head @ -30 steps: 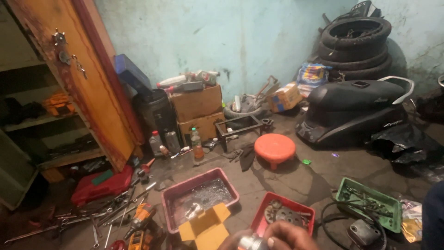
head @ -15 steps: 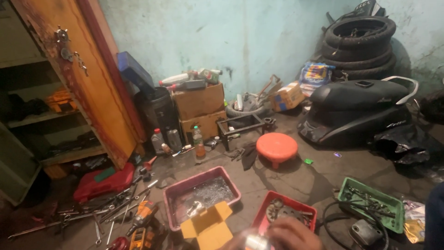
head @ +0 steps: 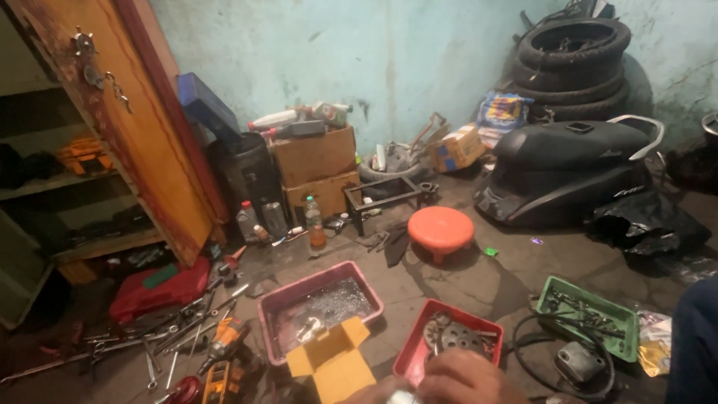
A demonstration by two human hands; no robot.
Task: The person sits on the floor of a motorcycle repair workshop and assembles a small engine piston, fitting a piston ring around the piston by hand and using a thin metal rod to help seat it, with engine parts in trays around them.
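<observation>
Where trays lie: red (head: 419, 357), green (head: 594, 295).

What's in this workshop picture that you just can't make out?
- Head view: the hand is cut off by the bottom edge; the small shiny thing in it is mostly out of frame, kind unclear.
- The other hand: not clearly in view.
- Metal parts in the red tray: partly behind the hand.
- Contents of the pink tub: glare hides them.
- Cupboard shelves: too dark.
</observation>
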